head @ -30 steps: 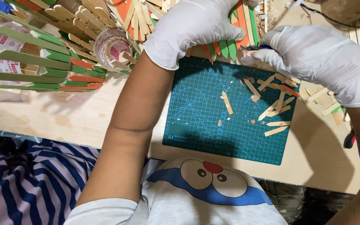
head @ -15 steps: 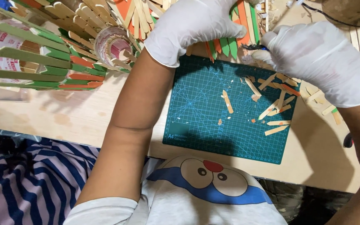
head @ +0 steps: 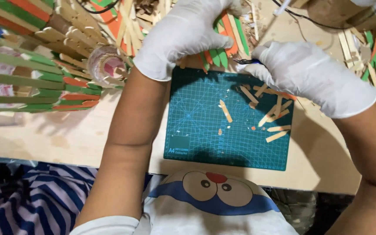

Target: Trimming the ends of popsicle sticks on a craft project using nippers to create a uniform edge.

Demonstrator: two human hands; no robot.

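The sticks [head: 216, 54], green and orange painted craft sticks, lie fanned at the far edge of the mat [head: 196, 130], their long axes running away from the person, tips toward the mat. The left hand [head: 183, 32], in a white glove, is pressed down on them with its fingers curled over their far ends; whether the fingers are clamped on 1 stick or only pinning the bunch cannot be told. The right hand [head: 310, 78], also gloved, sits at the mat's far right corner, closed around a small dark tool [head: 246, 62] whose tip points left toward the sticks, just beside them. So the sticks lie to the left of the tool tip, directly under the left hand, which is the nearer one. On the mat's right half lie about 8 plain wooden offcuts [head: 268, 115], scattered at mixed angles, with 1 more [head: 225, 111] alone near the mat's middle. Left of the mat, beyond the left forearm, stands a clear plastic cup [head: 105, 65], and further left a built frame [head: 31, 78] of green and orange sticks. The mat rests on a pale wooden table [head: 66, 135].
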